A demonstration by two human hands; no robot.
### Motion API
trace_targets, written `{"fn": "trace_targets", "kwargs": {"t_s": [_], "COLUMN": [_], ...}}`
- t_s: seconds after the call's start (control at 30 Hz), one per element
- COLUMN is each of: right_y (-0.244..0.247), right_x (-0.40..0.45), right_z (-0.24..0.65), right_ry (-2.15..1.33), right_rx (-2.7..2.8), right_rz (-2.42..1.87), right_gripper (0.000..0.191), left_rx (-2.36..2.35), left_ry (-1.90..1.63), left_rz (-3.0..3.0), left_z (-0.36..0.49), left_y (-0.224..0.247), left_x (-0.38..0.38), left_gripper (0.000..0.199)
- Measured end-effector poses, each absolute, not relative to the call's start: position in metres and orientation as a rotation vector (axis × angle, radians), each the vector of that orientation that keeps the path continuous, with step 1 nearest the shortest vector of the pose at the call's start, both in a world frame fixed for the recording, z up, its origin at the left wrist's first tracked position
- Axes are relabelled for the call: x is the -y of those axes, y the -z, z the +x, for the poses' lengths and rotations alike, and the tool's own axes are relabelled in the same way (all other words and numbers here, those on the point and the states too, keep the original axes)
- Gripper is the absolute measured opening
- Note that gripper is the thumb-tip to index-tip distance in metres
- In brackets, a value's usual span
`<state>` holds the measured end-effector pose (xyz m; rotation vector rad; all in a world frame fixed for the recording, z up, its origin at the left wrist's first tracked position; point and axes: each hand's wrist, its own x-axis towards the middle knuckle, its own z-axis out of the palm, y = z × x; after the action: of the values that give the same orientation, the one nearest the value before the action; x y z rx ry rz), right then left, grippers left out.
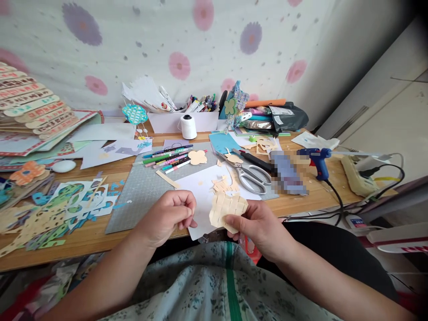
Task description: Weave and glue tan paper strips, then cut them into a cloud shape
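My right hand (261, 225) pinches a cream woven paper cutout (228, 208) with a wavy outline, thumb on top and fingers beneath. It is held above the table's front edge. To its left, my left hand (175, 216) is closed, thumb and fingertips pressed together; anything between them is too small to make out. Behind both hands lies a white paper sheet (192, 189), with small cream paper strips (223, 183) on it. Grey-handled scissors (252, 178) rest just beyond my right hand. A cream flower-shaped cutout (197, 157) lies by the pens.
A grey cutting mat (125, 207) bears several pens (172, 157). Paper scraps (50, 214) cover the left side. A white thread spool (188, 127) stands at the back. On the right are a blue glue gun (317, 162) with its cord and a power strip (357, 176).
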<state>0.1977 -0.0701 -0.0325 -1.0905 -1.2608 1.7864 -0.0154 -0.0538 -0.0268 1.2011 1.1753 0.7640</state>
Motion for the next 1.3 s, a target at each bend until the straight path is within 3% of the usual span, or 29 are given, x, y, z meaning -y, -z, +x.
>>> {"fn": "trace_targets", "kwargs": {"t_s": [0.17,0.33,0.5,0.8,1.03,1.3], "right_y": [0.035,0.04,0.046,0.052,0.031,0.021], "right_x": [0.069,0.068,0.073,0.077,0.049,0.016], "right_z": [0.2,0.199,0.187,0.175,0.213,0.241], "right_ry": [-1.853,-1.837,-1.824,-1.756,-1.527,-1.322], "right_rx": [1.109,1.061,1.06,1.248,1.397,1.829], "right_rz": [-1.05,-1.052,-1.014,-1.025,-1.189,-1.338], "right_gripper": [0.032,0.03,0.031,0.042,0.028,0.014], "left_rx": [-1.122,-1.207,-1.179,-1.218,-1.423,-1.512], "left_ry": [-0.805,-0.807,-0.82,-0.906,-0.784,-0.397], "left_rz": [1.186,1.262,1.348,1.197,1.387,1.602], "left_z": [-0.026,-0.037,-0.019,-0.016,-0.054,-0.056], "left_y": [0.025,0.028,0.031,0.041,0.027,0.018], "left_x": [0.058,0.07,0.08,0.085,0.047,-0.024], "left_gripper": [0.011,0.035,0.022,0.029,0.031,0.023]}}
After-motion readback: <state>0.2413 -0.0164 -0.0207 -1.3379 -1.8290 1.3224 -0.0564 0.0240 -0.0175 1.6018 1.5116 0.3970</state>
